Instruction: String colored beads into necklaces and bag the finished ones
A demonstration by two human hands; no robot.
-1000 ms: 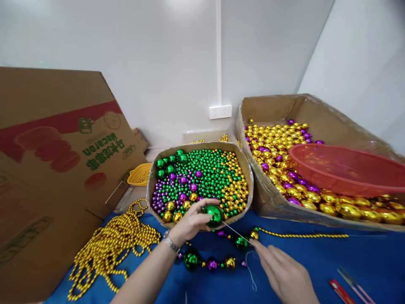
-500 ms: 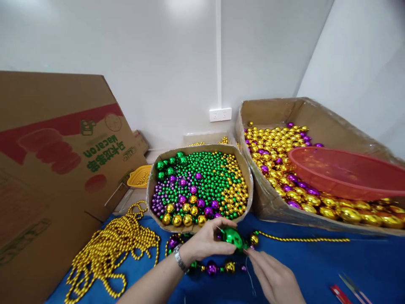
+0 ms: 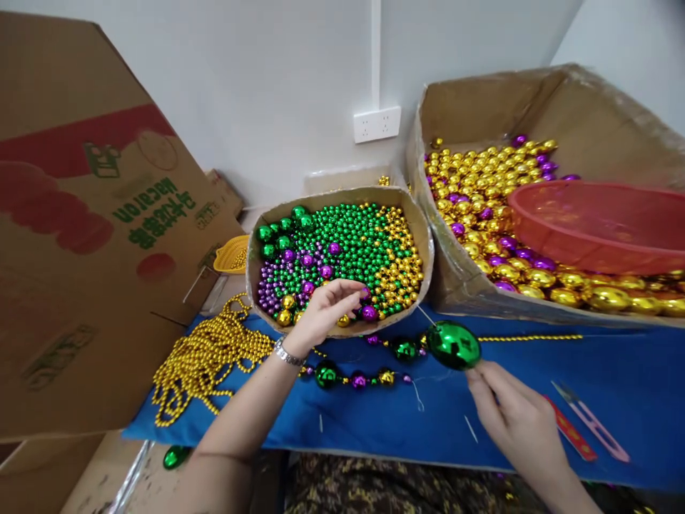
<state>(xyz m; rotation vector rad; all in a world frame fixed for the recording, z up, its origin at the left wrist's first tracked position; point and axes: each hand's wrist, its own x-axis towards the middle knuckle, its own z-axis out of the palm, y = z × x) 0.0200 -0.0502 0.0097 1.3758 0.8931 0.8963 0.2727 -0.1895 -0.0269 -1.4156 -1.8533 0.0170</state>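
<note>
My right hand (image 3: 514, 407) pinches the lower end of a large, shiny green bead (image 3: 454, 345), holding it above the blue cloth. A thin needle (image 3: 427, 315) sticks out of the bead's upper left end. Over the front edge of the low box of mixed beads (image 3: 427, 275), my left hand (image 3: 326, 307) has thumb and fingers apart, its fingertips close to the purple beads (image 3: 369, 313). Nothing shows between them. Below the box lies a strung garland of green, purple and gold beads (image 3: 326, 373), with a loose thread end (image 3: 420, 407) at its right.
Gold bead strands (image 3: 208, 357) lie heaped at left, beside a tall carton (image 3: 64, 285). A large box (image 3: 465, 278) of gold and purple beads at right holds a red basket (image 3: 594, 228). Pink-handled snips (image 3: 594, 421) and a red tool (image 3: 570, 428) lie front right.
My left hand has let go of the green bead and moved left to the bead box. My right hand has carried the bead to the right. The view has tilted down.
</note>
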